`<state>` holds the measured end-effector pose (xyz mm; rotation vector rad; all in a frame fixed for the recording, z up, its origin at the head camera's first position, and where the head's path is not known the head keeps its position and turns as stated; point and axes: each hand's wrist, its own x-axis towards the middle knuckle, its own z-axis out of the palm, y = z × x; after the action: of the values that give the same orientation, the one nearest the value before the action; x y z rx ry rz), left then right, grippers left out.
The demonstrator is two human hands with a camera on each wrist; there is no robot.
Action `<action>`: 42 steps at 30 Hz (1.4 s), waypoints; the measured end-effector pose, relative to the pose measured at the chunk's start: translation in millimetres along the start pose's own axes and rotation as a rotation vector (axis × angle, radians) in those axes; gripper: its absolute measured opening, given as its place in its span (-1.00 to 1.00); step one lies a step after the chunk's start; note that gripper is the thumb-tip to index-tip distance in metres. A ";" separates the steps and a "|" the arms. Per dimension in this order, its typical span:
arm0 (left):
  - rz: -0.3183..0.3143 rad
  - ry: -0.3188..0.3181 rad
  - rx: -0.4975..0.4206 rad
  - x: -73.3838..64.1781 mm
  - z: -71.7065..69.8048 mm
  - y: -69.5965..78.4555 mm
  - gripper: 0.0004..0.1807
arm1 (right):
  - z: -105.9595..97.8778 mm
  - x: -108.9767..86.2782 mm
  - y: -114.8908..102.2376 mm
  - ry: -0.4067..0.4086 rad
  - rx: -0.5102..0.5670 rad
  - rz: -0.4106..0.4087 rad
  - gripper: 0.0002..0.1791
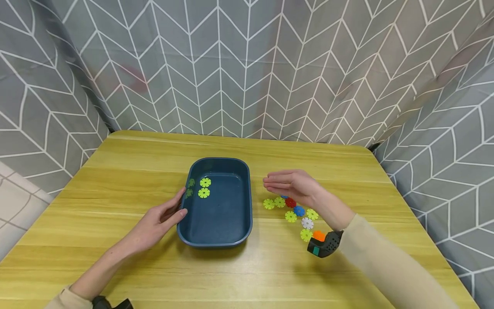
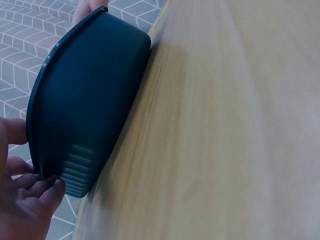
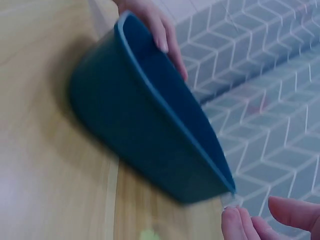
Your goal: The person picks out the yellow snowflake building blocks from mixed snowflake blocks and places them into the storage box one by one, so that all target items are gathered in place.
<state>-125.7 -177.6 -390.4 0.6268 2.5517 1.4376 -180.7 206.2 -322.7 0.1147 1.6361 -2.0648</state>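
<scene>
A dark blue plastic basin (image 1: 227, 214) stands on the table, with two yellow-green notched discs (image 1: 204, 192) on its floor towards the left. My left hand (image 1: 152, 225) holds the basin's left rim; in the left wrist view its fingers (image 2: 45, 192) curl against the outer wall. To the right of the basin, my right hand (image 1: 297, 185) hovers over loose notched discs, its fingers straight and close together. Nothing shows between its thumb and fingers in the right wrist view. Beneath it lie yellow-green discs (image 1: 269, 204), a red disc (image 1: 290, 203), and a blue disc (image 1: 299, 210), partly hidden by the hand.
Nearer the right wrist are a white disc (image 1: 307, 222) and an orange disc (image 1: 318, 236), the latter partly behind the black wrist camera (image 1: 328, 244). A grey patterned curtain (image 1: 231, 77) hangs along the back and sides of the wooden table (image 1: 270, 274).
</scene>
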 end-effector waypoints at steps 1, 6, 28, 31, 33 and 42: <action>0.000 0.000 0.000 0.1 0.1 -0.2 -0.30 | -6.4 -0.9 0.9 0.005 0.009 0.002 -0.44; 0.001 0.002 -0.001 0.3 0.2 -0.1 -0.30 | -38.1 -8.4 4.4 0.059 0.062 0.012 -0.61; -0.013 0.001 0.019 3.0 -0.5 -4.4 -0.28 | -117.8 -26.7 23.9 0.362 -0.103 -0.066 -0.30; -0.015 0.000 0.014 3.0 -0.3 -4.6 -0.28 | -120.7 -28.2 27.6 0.421 -0.128 -0.090 -0.30; -0.017 -0.001 0.009 3.1 -0.3 -4.6 -0.28 | -122.6 -28.9 28.9 0.465 -0.124 -0.107 -0.29; -0.018 -0.002 -0.004 2.7 -0.1 -4.4 -0.28 | -127.7 -25.8 34.2 0.630 -0.326 -0.137 -0.35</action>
<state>-129.4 -178.6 -393.8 0.6031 2.5461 1.4350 -173.7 328.4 -378.9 0.6041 2.3895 -1.9339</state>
